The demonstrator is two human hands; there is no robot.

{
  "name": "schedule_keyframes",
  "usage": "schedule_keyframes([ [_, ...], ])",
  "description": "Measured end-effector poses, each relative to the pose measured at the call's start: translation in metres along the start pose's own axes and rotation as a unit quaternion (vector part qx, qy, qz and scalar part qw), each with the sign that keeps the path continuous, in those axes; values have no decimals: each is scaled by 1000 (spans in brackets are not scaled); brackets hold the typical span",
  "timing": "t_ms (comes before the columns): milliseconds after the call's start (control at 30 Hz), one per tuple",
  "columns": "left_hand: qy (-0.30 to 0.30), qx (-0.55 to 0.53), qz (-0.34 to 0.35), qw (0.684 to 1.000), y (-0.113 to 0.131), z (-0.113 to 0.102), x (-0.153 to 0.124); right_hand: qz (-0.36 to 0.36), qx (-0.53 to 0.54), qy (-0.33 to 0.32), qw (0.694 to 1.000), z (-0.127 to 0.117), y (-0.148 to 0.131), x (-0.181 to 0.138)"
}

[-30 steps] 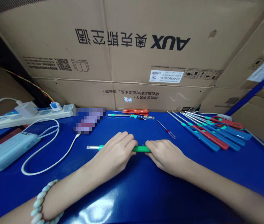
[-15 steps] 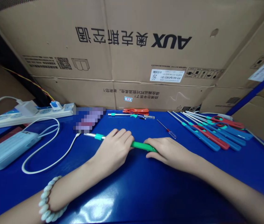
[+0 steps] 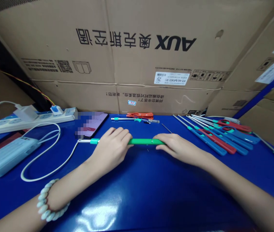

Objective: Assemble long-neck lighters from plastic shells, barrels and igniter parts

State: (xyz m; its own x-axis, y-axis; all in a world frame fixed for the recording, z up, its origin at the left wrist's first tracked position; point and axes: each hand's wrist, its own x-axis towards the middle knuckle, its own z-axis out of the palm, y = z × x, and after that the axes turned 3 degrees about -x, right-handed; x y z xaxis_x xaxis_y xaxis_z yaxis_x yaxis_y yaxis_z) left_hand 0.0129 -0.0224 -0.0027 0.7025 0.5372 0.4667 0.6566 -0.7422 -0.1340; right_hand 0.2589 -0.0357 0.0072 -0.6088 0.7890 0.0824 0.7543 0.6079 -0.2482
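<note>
Both my hands grip a green long-nosed lighter (image 3: 140, 141), held roughly level above the blue table. Its metal tube with a turquoise collar (image 3: 94, 141) points left. My left hand (image 3: 115, 145) is wrapped round the part by the collar. At the other end, the thumb and fingers of my right hand (image 3: 172, 145) pinch the green handle. A thin dark line crosses the handle near the right fingertips; whether it is a gap, I cannot tell. Behind the right hand a screwdriver's shaft (image 3: 167, 128) shows, its handle hidden.
Several blue and red lighters (image 3: 211, 141) lie fanned out at the right. At the back lie an orange lighter shell (image 3: 139, 115) and a metal tube (image 3: 124, 119). A phone (image 3: 95, 124), power bank (image 3: 11, 158), white cable (image 3: 59, 135) and power strip (image 3: 1, 124) occupy the left. A cardboard box (image 3: 132, 64) stands behind.
Both hands have moved slightly up and left with the lighter, which has turned from slanting to level. The right hand now covers the screwdriver's handle. A dark line shows across the green handle.
</note>
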Motion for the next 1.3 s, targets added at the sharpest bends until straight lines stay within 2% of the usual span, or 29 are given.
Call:
schedule_keyframes([
  [233, -5, 22, 3, 1000, -4, 2, 0, 4, -62, 11, 998, -2, 5, 1],
  [400, 10, 26, 23, 999, 8, 2, 0, 18, -169, 39, 985, 7, -16, -1],
  [567, 17, 24, 46, 999, 24, 4, -4, -8, -196, 74, 978, 25, -38, -1],
  [833, -3, -11, 45, 999, 29, 8, -6, -3, -205, 10, 979, 24, -40, 2],
  [933, -12, -21, 37, 999, 24, 3, -3, 20, -214, 0, 977, 19, -36, 2],
  [1067, -22, 11, -6, 1000, 11, -7, 1, 74, -240, -12, 968, 13, -23, 4],
  [1300, -128, -6, -22, 992, -38, -3, 0, 107, -243, -9, 964, 10, -2, 8],
])
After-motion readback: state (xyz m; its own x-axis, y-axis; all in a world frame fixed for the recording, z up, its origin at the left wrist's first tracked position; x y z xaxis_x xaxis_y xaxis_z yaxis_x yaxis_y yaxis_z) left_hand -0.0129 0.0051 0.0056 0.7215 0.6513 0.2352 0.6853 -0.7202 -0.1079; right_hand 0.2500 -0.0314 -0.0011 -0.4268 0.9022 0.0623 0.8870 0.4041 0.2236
